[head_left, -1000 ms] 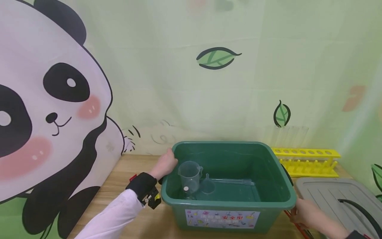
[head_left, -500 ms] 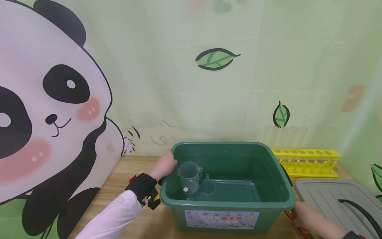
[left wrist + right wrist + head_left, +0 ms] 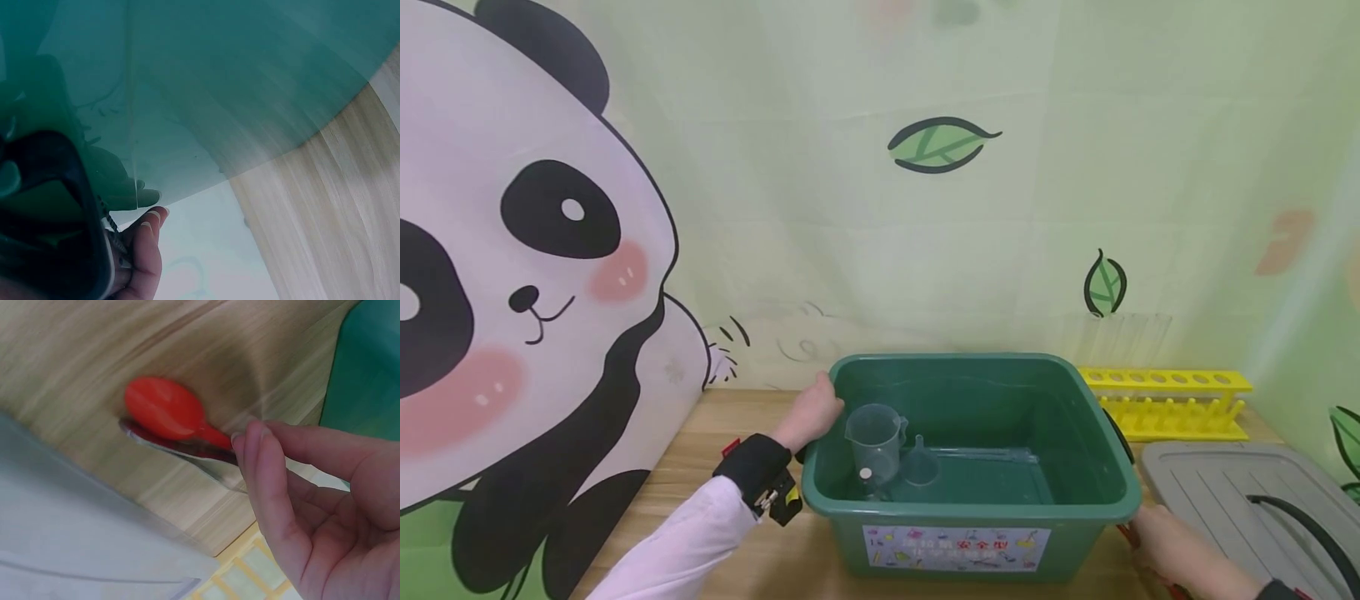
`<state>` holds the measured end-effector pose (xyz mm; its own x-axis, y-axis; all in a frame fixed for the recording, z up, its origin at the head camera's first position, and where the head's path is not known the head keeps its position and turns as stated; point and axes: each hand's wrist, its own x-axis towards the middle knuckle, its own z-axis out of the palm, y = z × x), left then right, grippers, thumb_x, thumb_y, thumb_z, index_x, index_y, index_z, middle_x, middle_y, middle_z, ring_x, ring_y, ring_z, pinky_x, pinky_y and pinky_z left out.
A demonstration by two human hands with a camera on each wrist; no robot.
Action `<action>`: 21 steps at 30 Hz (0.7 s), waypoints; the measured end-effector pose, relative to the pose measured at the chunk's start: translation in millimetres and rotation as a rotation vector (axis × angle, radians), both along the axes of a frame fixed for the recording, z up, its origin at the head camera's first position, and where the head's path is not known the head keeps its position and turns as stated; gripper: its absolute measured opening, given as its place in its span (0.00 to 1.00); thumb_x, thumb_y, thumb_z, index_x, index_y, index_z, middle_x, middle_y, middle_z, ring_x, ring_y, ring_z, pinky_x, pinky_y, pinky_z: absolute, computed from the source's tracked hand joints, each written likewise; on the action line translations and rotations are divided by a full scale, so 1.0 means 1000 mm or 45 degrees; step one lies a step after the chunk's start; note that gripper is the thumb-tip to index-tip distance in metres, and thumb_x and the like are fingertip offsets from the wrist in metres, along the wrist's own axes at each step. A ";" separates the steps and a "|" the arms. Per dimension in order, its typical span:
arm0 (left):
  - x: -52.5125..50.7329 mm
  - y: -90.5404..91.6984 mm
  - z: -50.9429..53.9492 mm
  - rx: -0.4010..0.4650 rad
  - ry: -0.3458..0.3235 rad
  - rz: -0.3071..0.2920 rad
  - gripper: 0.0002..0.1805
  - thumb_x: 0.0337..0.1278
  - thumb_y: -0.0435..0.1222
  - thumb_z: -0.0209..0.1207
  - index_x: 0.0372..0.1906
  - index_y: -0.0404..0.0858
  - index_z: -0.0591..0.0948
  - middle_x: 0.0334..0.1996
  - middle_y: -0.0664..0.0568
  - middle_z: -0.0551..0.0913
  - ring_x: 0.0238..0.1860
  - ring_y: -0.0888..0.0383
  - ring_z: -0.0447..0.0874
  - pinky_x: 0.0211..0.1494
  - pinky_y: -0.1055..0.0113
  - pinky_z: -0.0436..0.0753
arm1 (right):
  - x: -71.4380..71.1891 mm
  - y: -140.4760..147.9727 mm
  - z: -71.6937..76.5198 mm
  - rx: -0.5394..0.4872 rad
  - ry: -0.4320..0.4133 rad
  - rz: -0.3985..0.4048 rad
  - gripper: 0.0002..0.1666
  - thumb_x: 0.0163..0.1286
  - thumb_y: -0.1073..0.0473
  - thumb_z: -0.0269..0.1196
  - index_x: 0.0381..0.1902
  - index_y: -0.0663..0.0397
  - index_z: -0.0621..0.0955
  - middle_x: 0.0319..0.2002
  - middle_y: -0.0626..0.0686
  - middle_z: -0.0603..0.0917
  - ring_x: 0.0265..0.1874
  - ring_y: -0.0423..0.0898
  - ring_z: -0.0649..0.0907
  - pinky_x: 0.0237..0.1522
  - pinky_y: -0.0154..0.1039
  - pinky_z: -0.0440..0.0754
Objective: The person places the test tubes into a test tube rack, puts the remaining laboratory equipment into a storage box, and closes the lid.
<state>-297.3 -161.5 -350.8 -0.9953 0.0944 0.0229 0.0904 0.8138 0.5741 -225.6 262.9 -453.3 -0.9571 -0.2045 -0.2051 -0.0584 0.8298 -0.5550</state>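
My left hand point(image 3: 808, 412) grips the left rim of a green plastic tub point(image 3: 1075, 537), beside its black handle point(image 3: 94, 237). Low at the tub's right side, my right hand point(image 3: 1183, 546) pinches the handle of a red spoon point(image 3: 164, 407) between thumb and fingertips. A slim dark, shiny-edged tool point(image 3: 150, 440) lies against the spoon; whether the fingers hold it too is unclear. Inside the tub stand a clear beaker point(image 3: 872, 442), a small funnel point(image 3: 921, 467) and a little white-capped bottle point(image 3: 867, 479). Clear rods point(image 3: 985, 455) lie on the tub floor.
A grey lid point(image 3: 1217, 475) with a black handle lies right of the tub. Behind it, a yellow rack point(image 3: 1165, 381) holds several clear test tubes point(image 3: 1123, 337). A panda-printed cloth point(image 3: 775, 183) hangs behind the wooden table point(image 3: 730, 542).
My right hand has shifted slightly at the tub's right front corner, around the red spoon. The left hand stays on the rim, and the tub has not visibly moved.
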 end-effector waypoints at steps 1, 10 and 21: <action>0.000 0.000 0.000 -0.006 0.003 -0.003 0.26 0.56 0.27 0.44 0.58 0.17 0.54 0.41 0.31 0.71 0.33 0.48 0.73 0.33 0.58 0.77 | 0.001 0.001 0.000 0.006 0.052 0.035 0.29 0.43 0.81 0.60 0.46 0.63 0.72 0.32 0.58 0.79 0.23 0.50 0.77 0.26 0.48 0.77; 0.001 -0.001 0.002 -0.006 0.023 -0.004 0.27 0.56 0.27 0.44 0.58 0.16 0.53 0.37 0.33 0.72 0.31 0.49 0.73 0.33 0.58 0.76 | 0.005 0.007 0.002 0.005 0.170 0.083 0.24 0.56 0.76 0.57 0.49 0.52 0.71 0.44 0.59 0.78 0.37 0.51 0.77 0.37 0.56 0.74; 0.003 -0.001 0.003 -0.005 0.014 -0.009 0.27 0.57 0.28 0.44 0.59 0.17 0.53 0.45 0.29 0.70 0.35 0.48 0.74 0.35 0.58 0.77 | 0.001 0.003 0.001 0.227 0.193 0.083 0.22 0.57 0.77 0.53 0.48 0.56 0.70 0.39 0.59 0.78 0.30 0.49 0.76 0.32 0.53 0.76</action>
<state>-294.8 -162.7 -347.5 -0.9942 0.1017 0.0338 0.1028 0.8151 0.5701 -225.0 266.2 -452.8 -0.9657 -0.2401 -0.0986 -0.1863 0.9057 -0.3807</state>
